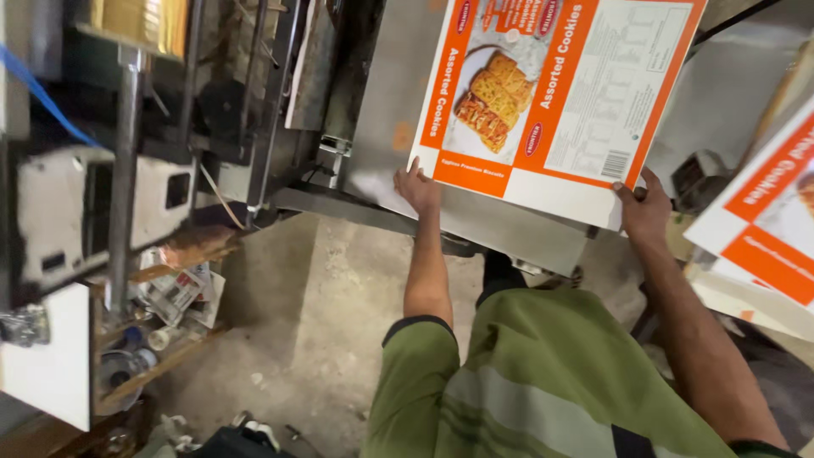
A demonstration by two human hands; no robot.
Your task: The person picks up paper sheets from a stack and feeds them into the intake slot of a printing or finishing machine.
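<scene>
Now | your left hand [417,188] and right hand [644,210] pinch the carton sheet [555,93] by its lower edge | risk: it sags, slips onto the surface [509,225].

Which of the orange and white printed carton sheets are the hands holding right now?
The flat sheet at top centre, gripped at its lower corners by the left hand and right hand. The other sheets lie stacked, untouched, at the right edge.

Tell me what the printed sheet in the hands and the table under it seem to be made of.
Printed sheet: likely glossy coated cardboard, a flat unfolded carton blank; it stays stiff though the left hand and right hand grip only its lower edge. Table: apparently bare metal, grey and dull, with a thin straight edge.
</scene>
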